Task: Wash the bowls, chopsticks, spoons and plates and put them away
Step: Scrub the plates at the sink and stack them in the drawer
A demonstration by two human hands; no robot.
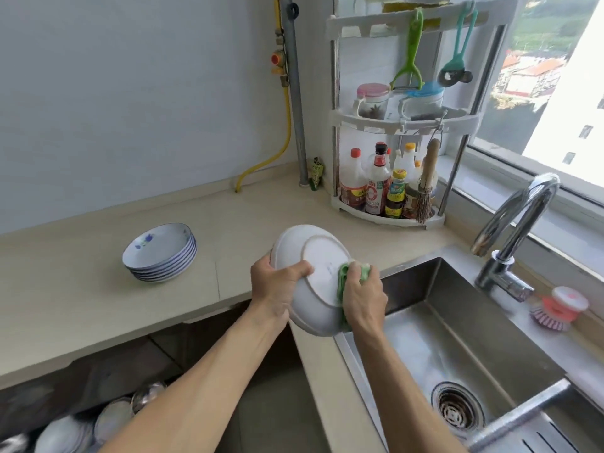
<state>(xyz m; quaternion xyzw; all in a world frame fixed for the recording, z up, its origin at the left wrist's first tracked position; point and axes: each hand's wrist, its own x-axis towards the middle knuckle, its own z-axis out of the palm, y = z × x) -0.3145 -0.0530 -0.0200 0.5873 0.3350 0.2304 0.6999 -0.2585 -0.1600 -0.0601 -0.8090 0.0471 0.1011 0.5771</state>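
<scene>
I am holding the white bowl (313, 279) upside down and tilted, its foot ring facing me, just left of the sink (457, 338) and above the table (98, 289) corner. My left hand (277, 286) grips the bowl's left rim, thumb curled over the outside wall and the other fingers hidden behind it. My right hand (362, 295) has its fingers curled round a green sponge cloth (343, 279), which it presses against the bowl's base and right side.

The sink is a steel basin with a round drain strainer (452, 408) in its floor; I see no dishes in it. The chrome tap (513, 237) arches over the sink's far right side, and just right of the tap's base a pink dish brush (559, 308) lies on the sink's ledge.

Well left of the sink, a stack of blue-rimmed plates (160, 253) sits on the table, the top one showing a small blue flower. Below the table, left of the sink, an open drawer (81, 420) holds more bowls, blurred, so I cannot count them.

Behind the sink, in the corner by the window (539, 76), a white tiered rack (392, 125) carries sauce bottles (376, 188) and a small whisk broom (426, 191) on its lowest shelf, jars on the shelf above, and a green peeler (410, 50) hanging from the top. A yellow hose (284, 125) runs down the wall left of the rack.
</scene>
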